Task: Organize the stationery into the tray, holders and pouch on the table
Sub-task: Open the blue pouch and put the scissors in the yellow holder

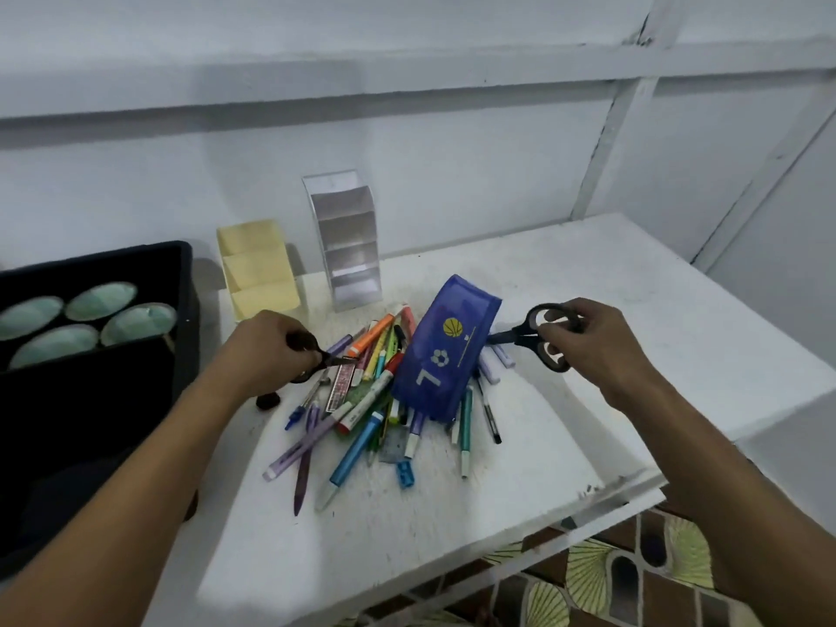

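Note:
A heap of pens and markers (362,414) lies in the middle of the white table (565,282), with a blue pouch (445,355) on top of it. My left hand (267,350) is closed on a pair of dark-handled scissors (316,355) at the heap's left edge. My right hand (588,346) holds a pair of black scissors (538,337) by the handles, blades pointing at the pouch. Behind the heap stand a yellow holder (258,269) and a clear tiered holder (348,237). A dark tray (185,282) sits at the left.
Several pale green round cups (90,319) fill the back of the dark tray. A small blue sharpener (405,473) lies at the heap's near edge. A white wall with ledges runs behind the table. Patterned floor shows below the table's front right edge.

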